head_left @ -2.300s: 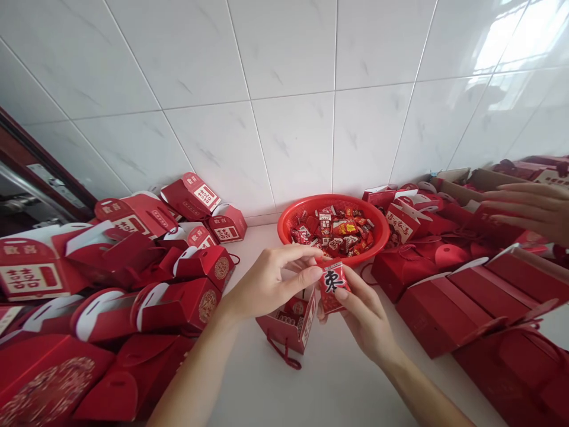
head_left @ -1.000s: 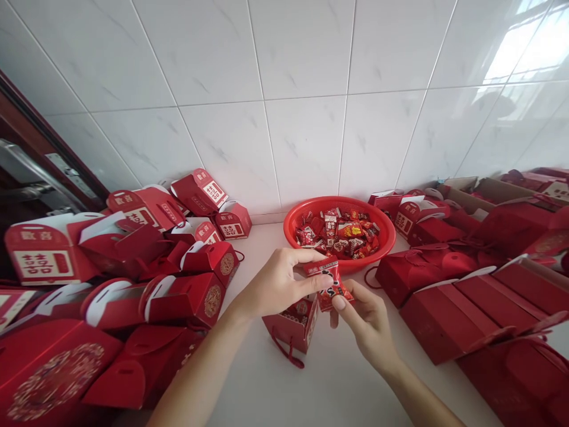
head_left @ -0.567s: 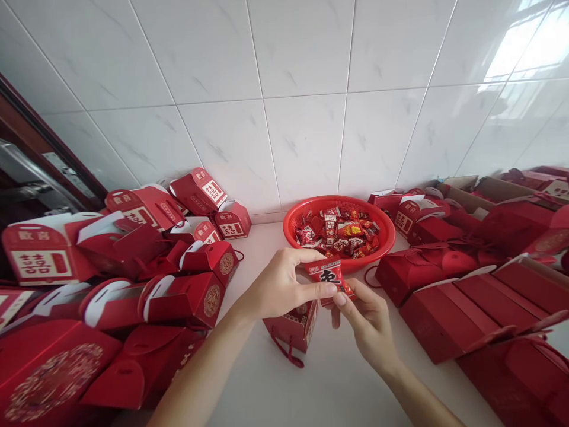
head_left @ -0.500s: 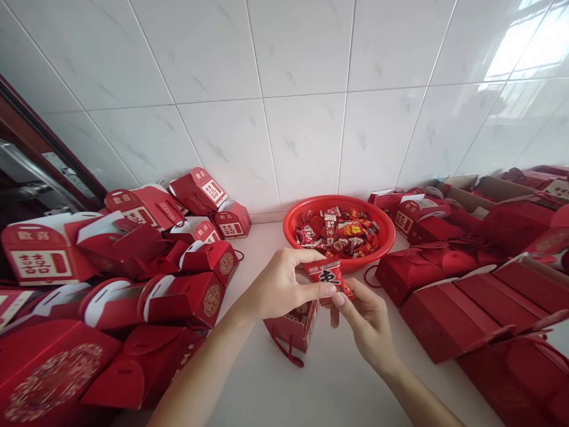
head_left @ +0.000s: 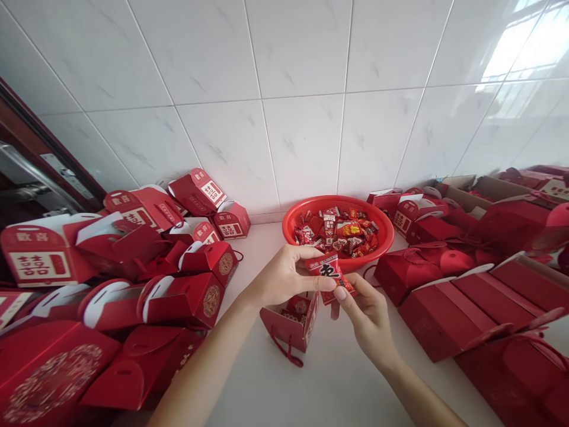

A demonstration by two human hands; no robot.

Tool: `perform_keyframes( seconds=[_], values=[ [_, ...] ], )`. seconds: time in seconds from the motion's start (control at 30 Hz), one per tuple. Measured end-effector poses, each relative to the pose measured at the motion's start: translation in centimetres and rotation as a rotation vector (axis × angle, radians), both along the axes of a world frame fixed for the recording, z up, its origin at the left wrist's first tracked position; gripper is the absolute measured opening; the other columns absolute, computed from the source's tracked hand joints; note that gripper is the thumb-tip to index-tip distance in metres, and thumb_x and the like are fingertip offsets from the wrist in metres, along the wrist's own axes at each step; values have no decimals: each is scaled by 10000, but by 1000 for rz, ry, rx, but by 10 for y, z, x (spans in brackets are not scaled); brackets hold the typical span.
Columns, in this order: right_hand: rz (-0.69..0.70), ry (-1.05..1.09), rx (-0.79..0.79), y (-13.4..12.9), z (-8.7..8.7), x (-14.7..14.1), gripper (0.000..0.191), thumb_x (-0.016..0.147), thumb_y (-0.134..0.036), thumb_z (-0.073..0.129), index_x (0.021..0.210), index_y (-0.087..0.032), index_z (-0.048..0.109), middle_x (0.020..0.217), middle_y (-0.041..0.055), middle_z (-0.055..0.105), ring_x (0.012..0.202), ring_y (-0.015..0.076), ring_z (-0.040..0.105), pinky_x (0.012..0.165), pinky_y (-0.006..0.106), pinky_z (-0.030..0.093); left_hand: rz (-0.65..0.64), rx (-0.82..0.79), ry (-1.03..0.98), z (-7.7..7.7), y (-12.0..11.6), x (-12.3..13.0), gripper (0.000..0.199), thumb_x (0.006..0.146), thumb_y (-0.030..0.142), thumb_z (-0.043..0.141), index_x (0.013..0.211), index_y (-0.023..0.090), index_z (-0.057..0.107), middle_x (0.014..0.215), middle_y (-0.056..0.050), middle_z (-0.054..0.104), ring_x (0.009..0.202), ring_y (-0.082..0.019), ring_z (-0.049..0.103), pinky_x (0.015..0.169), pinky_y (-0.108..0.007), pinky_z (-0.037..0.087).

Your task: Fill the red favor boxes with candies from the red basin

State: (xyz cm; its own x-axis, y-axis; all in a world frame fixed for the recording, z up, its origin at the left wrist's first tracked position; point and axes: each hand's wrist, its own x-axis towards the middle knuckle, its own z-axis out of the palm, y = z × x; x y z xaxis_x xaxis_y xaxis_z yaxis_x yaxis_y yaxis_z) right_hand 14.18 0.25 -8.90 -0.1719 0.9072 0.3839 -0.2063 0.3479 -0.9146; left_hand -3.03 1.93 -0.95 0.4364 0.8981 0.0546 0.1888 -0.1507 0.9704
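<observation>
A red candy packet (head_left: 328, 267) with a large black character is held between both hands, just in front of the basket. My left hand (head_left: 288, 279) pinches it from the left with thumb and fingers. On its lower right side, my right hand (head_left: 362, 308) grips the packet's edge, where more red wrapper shows. Below my left hand a small red box (head_left: 291, 326) stands open, with wrapped pieces inside and a dark red cord hanging from its front. Behind the hands, a red plastic basket (head_left: 386, 246) holds several wrapped candies.
Several red boxes (head_left: 186, 302) crowd the left side, many with white inner flaps. More red boxes (head_left: 444, 320) fill the right side. A tiled wall (head_left: 302, 142) rises behind; a metal handle (head_left: 31, 172) is at far left.
The candy packet and both hands have shifted very slightly, and the packet has tilted a little. More of the small box's inside now shows beneath my left hand.
</observation>
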Motion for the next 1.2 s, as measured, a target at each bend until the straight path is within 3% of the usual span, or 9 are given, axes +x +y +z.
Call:
perform_keyframes(
  seconds=[0.3,0.43,0.53,0.67,0.83,1.2],
  values=[
    [-12,9,-2,-1,0,0,263,935,-411,610,825,-172,630,640,-16,549,530,104,500,508,234,423,-1,19,52,0,2,0,357,769,369,795,1040,149,717,969,-57,738,896,-203,681,810,-299,540],
    [48,-4,34,0,-1,0,265,958,-432,559,954,-181,644,748,12,599,563,112,514,522,243,454,29,33,25,6,0,-4,326,785,353,784,1037,156,721,972,-53,749,894,-205,687,797,-293,547],
    [129,-149,127,0,-2,0,301,1001,-424,470,1032,-190,656,711,0,576,580,117,494,540,238,439,86,74,22,13,-1,-13,293,790,346,779,1008,156,730,950,-49,758,884,-212,697,772,-289,551],
    [172,-384,198,-1,-1,0,313,1019,-401,426,984,-200,664,747,7,623,645,125,547,559,227,419,108,96,37,18,1,-26,309,818,372,752,1036,154,736,1014,-67,767,985,-248,696,819,-308,550],
    [79,-367,195,-2,-4,-4,207,955,-365,565,825,-206,588,680,-1,639,605,134,600,570,237,481,114,94,35,18,4,-31,419,873,424,693,1185,144,689,1133,-108,742,1100,-280,662,885,-353,549],
    [-82,-326,252,0,-10,-4,103,925,-284,581,862,-205,597,705,7,649,613,132,607,614,254,536,111,145,19,16,6,-28,431,886,435,683,1212,153,673,1225,-111,710,1138,-268,650,941,-350,531]
  ],
)
